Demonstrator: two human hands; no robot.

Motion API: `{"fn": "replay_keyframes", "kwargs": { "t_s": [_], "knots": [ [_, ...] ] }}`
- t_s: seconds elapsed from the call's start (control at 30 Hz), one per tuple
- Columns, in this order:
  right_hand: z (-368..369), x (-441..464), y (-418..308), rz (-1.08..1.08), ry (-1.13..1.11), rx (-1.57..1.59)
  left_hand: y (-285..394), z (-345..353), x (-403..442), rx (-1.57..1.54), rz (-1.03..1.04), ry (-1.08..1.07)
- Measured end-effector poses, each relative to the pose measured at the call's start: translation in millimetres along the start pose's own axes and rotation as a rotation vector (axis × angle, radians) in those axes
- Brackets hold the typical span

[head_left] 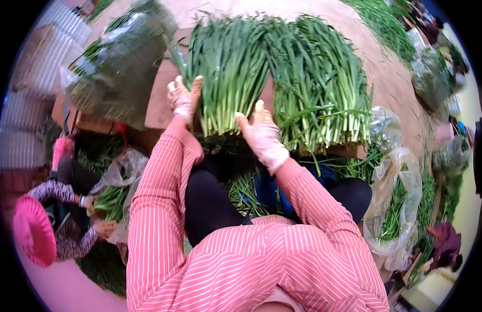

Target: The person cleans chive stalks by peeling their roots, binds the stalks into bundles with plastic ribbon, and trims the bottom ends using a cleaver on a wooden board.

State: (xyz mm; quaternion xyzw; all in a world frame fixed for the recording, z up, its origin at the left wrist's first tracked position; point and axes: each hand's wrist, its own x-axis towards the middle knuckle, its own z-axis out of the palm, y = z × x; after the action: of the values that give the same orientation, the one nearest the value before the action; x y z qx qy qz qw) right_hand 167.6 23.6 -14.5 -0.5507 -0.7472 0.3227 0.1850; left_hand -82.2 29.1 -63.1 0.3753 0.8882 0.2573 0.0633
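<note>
Two thick piles of long flat-leaved greens that look like garlic chives lie side by side on a board, pale cut ends towards me. My left hand, in a pale glove, rests against the left side of the left pile, thumb and fingers apart. On that pile's other side, near the cut ends, is my right hand, also gloved, with fingers stretched out. Neither hand wraps round the stalks. The right pile lies just beyond my right hand, a few loose blades across it.
A large clear bag of greens stands at the upper left. An open plastic bag with greens is by my right knee. At left, a person in a pink hat handles greens. More greens lie at the upper right, with other people beyond.
</note>
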Motion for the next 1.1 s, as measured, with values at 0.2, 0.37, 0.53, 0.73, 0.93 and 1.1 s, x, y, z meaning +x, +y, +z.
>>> {"fn": "replay_keyframes", "kwargs": {
  "t_s": [0.2, 0.37, 0.53, 0.73, 0.93, 1.1],
  "knots": [
    [5, 33, -26, 0.019, -0.132, -0.012, 4, 12, 5, -0.226, -0.030, -0.165],
    [59, 60, -19, -0.142, -0.101, 0.081, 18, 10, 15, -0.487, 0.100, -0.358],
    [8, 16, -24, -0.234, -0.140, -0.096, 0, 3, 29, -0.651, 0.154, -0.388],
    [-34, -84, 24, -0.478, -0.225, 0.012, 30, -21, -5, -0.957, 0.095, -0.538],
    [-65, -151, 97, -0.263, -0.362, 0.029, 14, -13, 1, -0.973, -0.107, -0.409],
    [-72, -178, 132, -0.124, -0.325, 0.001, 59, -25, -20, -0.627, -0.188, -0.145]
  ]
}}
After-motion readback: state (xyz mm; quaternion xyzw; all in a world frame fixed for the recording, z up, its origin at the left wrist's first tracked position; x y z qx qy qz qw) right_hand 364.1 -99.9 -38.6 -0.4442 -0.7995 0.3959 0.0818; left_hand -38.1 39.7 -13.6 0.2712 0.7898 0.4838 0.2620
